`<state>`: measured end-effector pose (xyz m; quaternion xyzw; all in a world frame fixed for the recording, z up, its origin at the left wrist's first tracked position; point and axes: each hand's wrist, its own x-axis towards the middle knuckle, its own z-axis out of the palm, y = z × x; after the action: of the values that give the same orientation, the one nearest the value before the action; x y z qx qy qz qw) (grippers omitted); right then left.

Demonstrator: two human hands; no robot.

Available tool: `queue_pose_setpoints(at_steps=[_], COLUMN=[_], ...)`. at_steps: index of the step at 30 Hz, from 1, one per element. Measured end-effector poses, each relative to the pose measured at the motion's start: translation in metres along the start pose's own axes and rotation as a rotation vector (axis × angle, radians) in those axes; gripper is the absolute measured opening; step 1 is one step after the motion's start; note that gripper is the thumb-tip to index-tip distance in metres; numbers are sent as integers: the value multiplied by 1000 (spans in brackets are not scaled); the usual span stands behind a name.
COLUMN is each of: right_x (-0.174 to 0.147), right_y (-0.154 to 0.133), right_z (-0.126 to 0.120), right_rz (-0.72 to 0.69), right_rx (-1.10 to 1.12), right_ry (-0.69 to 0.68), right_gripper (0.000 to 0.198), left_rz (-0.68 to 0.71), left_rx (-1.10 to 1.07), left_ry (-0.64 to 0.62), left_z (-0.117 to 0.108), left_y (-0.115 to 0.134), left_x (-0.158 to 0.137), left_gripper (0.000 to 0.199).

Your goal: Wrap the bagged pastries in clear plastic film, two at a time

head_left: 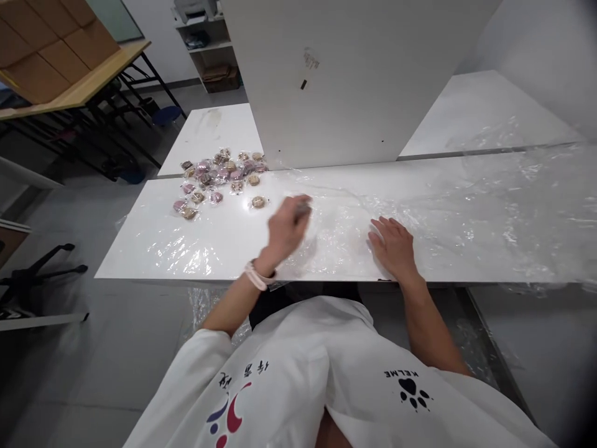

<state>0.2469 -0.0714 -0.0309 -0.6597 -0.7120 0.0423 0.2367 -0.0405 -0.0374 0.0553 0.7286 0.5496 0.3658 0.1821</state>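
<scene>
My left hand (pixel 286 229), with a pale band on its wrist, is closed around a small greyish thing (pixel 303 208). Motion blur keeps me from making out its kind. That hand is over a clear plastic sheet (pixel 333 239) spread on the white table. Flat on the sheet, fingers apart, lies my right hand (pixel 394 247), near the table's front edge. To the left of my hands, small individually wrapped round pieces (pixel 228 174), pink and brown, form a loose cluster. One brownish wrapped piece (pixel 258 202) lies closest to my left hand.
A large white panel (pixel 345 81) stands upright behind the table. More crumpled clear plastic (pixel 522 211) covers the table's right end. At the far left are a wooden-topped table (pixel 107 68) with cardboard boxes (pixel 51 50), and a blue stool (pixel 166 115).
</scene>
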Motion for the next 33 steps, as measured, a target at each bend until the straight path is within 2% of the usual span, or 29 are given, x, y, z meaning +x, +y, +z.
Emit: queue_pose_setpoints(at_steps=[2, 4, 5, 7, 10, 12, 15, 17, 20, 23, 27, 30, 33], right_x=[-2, -4, -5, -7, -14, -19, -26, -28, -29, -35, -54, -68, -76], right_y=[19, 28, 30, 28, 16, 3, -16, -21, -12, 2, 11, 11, 9], right_z=[5, 10, 12, 10, 0, -6, -6, -3, -4, -12, -22, -22, -21], right_rz=[32, 14, 6, 7, -35, -144, -308, -348, -362, -411, -465, -456, -422], right_rx=[-46, -62, -59, -34, 69, 165, 238, 248, 279, 233, 184, 254, 356], right_ry=[-9, -1, 20, 95, 181, 115, -67, -117, -142, -205, -238, -170, -84], right_gripper=[47, 46, 46, 46, 46, 45, 46, 42, 35, 41, 67, 54, 38], left_rz=[160, 331, 405, 504, 509, 469, 444, 452, 465, 477, 490, 448, 371], left_rx=[28, 133, 190, 286, 367, 380, 386, 396, 386, 320, 196, 166, 125], left_ry=[-220, -396, -440, -455, -444, -475, -513, -519, -509, -454, -328, -283, -273], left_z=[49, 88, 100, 107, 90, 75, 63, 62, 61, 57, 53, 46, 35], left_y=[24, 32, 31, 24, 11, 3, -6, -10, -12, -15, -26, -33, -32], left_x=[-15, -26, -30, -37, -51, -64, -81, -88, -90, -93, -108, -120, -124], left_gripper=[31, 33, 37, 56, 88, 96, 95, 92, 88, 78, 37, 13, 10])
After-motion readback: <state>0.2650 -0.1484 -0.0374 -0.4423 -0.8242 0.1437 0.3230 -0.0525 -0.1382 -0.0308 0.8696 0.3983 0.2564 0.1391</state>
